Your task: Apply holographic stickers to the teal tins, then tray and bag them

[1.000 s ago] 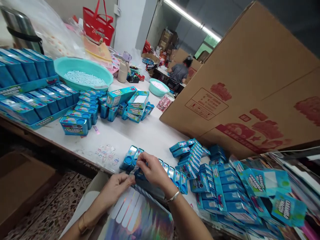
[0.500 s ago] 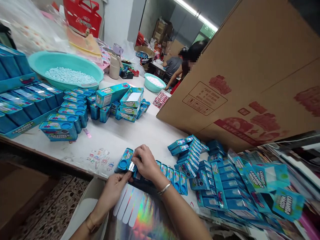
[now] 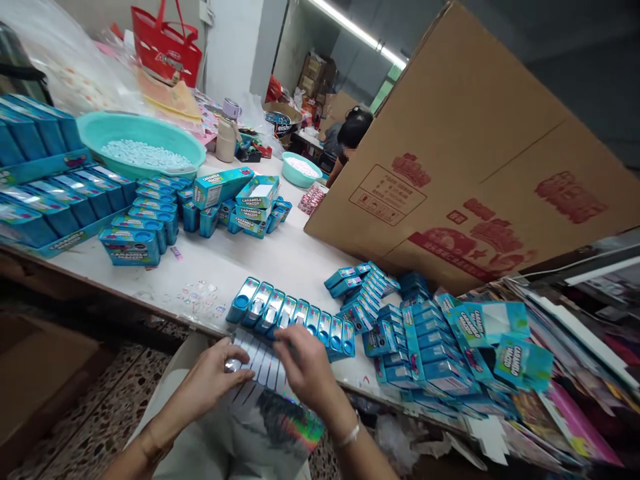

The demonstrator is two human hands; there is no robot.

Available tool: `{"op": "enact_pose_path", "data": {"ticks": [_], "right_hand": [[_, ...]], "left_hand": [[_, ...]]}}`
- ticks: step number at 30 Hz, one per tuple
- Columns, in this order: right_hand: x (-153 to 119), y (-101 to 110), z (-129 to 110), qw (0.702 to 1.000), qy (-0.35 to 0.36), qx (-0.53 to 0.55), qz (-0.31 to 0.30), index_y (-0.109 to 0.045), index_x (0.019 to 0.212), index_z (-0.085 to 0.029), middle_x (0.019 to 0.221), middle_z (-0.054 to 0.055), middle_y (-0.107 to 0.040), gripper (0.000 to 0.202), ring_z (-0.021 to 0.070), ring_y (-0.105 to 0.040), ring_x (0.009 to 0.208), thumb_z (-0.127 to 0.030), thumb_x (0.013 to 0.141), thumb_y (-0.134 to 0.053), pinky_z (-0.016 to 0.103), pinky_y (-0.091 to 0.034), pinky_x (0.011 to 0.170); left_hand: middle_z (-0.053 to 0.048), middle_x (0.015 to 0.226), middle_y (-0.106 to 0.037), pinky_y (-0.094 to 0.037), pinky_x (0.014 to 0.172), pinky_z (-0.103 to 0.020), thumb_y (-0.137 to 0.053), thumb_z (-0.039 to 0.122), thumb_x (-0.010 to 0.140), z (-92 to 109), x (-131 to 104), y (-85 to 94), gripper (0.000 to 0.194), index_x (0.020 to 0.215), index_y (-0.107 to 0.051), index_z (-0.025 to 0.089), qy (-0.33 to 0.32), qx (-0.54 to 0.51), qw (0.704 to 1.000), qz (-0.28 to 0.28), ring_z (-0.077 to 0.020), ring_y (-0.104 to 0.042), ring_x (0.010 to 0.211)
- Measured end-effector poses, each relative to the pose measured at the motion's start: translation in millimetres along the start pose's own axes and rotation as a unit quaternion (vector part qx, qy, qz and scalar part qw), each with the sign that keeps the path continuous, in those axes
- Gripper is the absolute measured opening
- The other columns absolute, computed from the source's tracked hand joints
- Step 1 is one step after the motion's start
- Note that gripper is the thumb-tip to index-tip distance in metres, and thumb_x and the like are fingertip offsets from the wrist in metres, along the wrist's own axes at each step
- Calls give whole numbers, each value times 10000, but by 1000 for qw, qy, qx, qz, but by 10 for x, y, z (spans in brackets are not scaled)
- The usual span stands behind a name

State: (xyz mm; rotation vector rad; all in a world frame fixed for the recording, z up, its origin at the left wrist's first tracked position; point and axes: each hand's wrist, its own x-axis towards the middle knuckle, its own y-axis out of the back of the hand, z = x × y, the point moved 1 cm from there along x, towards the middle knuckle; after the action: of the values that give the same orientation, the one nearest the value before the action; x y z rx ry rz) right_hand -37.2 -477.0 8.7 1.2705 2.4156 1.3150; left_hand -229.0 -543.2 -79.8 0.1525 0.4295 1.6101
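A shiny sheet of long narrow stickers (image 3: 259,363) lies over my lap below the table edge. My left hand (image 3: 215,373) is closed on its left end, thumb and fingers pinching it. My right hand (image 3: 307,370) is over the sheet's right part, fingers bent and slightly blurred; whether they hold anything is hidden. Just beyond the hands, a row of several blue candy packs (image 3: 285,313) stands along the table edge, with round recesses on their tops. Silvery strips show on some packs at the row's left part.
More blue packs (image 3: 133,245) and trays stand at the left. A turquoise basin (image 3: 90,127) holds pale candies. A large cardboard box (image 3: 450,153) leans at the right behind stacked blue packs (image 3: 435,340). A person (image 3: 353,130) is partly visible behind it.
Both hands have moved off the packs, down onto the sticker sheet, which now sits higher. The pack row is now uncovered. The view has shifted slightly.
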Motion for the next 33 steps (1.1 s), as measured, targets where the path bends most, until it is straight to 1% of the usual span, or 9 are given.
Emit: {"op": "enact_pose_path", "data": {"ticks": [2, 5, 10, 14, 18, 23, 26, 29, 33], "right_hand": [[-407, -109, 13, 999, -17, -40, -27, -619, 1108, -231, 1025, 63, -674, 173, 227, -610, 965, -196, 943, -583, 339, -479, 835], [-866, -370, 96, 994, -66, -89, -9, -589, 1163, -232, 1047, 75, -667, 308, 266, -604, 961, -176, 869, -661, 369, -477, 813], [-1126, -568, 150, 992, -61, -77, 81, -593, 1040, -222, 876, 51, -664, 141, 222, -611, 799, -155, 944, -514, 319, -435, 689], [-1084, -437, 150, 987, 6, -130, 93, -621, 938, -221, 786, 41, -665, 168, 198, -596, 719, -168, 979, -466, 314, -387, 648], [-995, -277, 140, 980, 91, -169, 61, -637, 1031, -223, 824, 46, -699, 215, 187, -615, 719, -126, 961, -458, 315, -391, 637], [-867, -229, 154, 973, 145, -174, 46, -623, 1106, -233, 931, 63, -723, 253, 195, -648, 796, -111, 934, -484, 318, -434, 665], [-800, -303, 165, 978, 144, -146, 46, -611, 1059, -234, 965, 67, -716, 224, 197, -645, 831, -105, 927, -483, 319, -447, 696], [-693, -365, 92, 984, 133, -107, 52, -579, 979, -218, 965, 77, -693, 179, 202, -615, 857, -99, 932, -454, 331, -452, 733], [-325, -238, -133, 996, 5, 35, 82, -515, 879, -218, 834, 41, -593, 166, 175, -556, 781, -186, 991, -397, 302, -449, 712]], "left_hand": [[-34, 818, -677, -462, 731, -294, -720, 444, 749, -2, -69, -86, 234, 721, -757, 215, -16, 13, 1000, -8, -237, -641, 810], [-33, 782, -692, -467, 765, -302, -698, 428, 760, 25, -107, -187, 240, 674, -736, 207, -17, -25, 1000, 1, -235, -646, 811], [-76, 871, -752, -497, 871, -355, -729, 484, 678, 72, -135, -186, 327, 792, -757, 178, 32, -101, 994, 13, -287, -675, 902], [-55, 889, -702, -496, 794, -324, -781, 475, 641, 121, -188, -150, 399, 911, -774, 182, -1, -26, 999, -20, -262, -662, 867], [-13, 693, -608, -423, 639, -281, -695, 527, 723, 183, -197, -134, 353, 609, -678, 193, -28, 38, 998, -35, -204, -586, 686], [9, 584, -548, -369, 573, -263, -661, 621, 700, 220, -123, -109, 479, 520, -557, 189, 8, -37, 997, -62, -165, -505, 604], [30, 530, -499, -348, 543, -257, -647, 642, 688, 157, -77, -93, 502, 501, -502, 199, 23, -73, 996, -55, -149, -459, 554], [8, 561, -544, -389, 576, -277, -625, 588, 732, -3, -45, -52, 455, 505, -531, 205, 4, -34, 999, -10, -180, -518, 591], [-73, 976, -720, -471, 864, -346, -666, 377, 720, -249, -41, 67, 245, 876, -762, 215, 0, 46, 998, 45, -282, -655, 960]]}}
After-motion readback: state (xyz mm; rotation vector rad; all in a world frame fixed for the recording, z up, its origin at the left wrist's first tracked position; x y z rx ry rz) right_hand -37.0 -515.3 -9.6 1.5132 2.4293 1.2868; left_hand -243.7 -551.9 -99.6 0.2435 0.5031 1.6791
